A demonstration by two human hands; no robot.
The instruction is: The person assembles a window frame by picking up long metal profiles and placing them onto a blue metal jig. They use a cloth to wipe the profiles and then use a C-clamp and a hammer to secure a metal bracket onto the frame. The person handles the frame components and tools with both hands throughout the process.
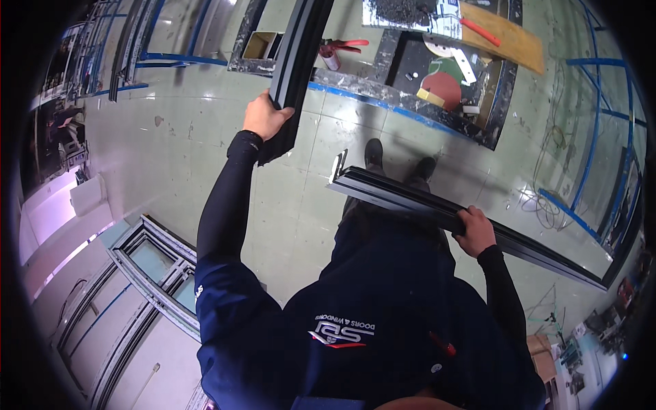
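One dark frame profile (302,58) is gripped in the person's left hand (266,117), slanting across the left part of a cluttered worktop (396,99); the right hand (476,232) closes around a second bar (393,191), held across the body above the tiled floor (273,205), apart from the first.

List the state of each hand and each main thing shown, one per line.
Left hand: gripping
Left black profile: held, slanting
Right hand: gripping
Right black profile: held, slanting
Metal bracket: protruding from right black profile's left end
Bench compartment: open-topped, occupied
Red disc: partly covered by yellow block
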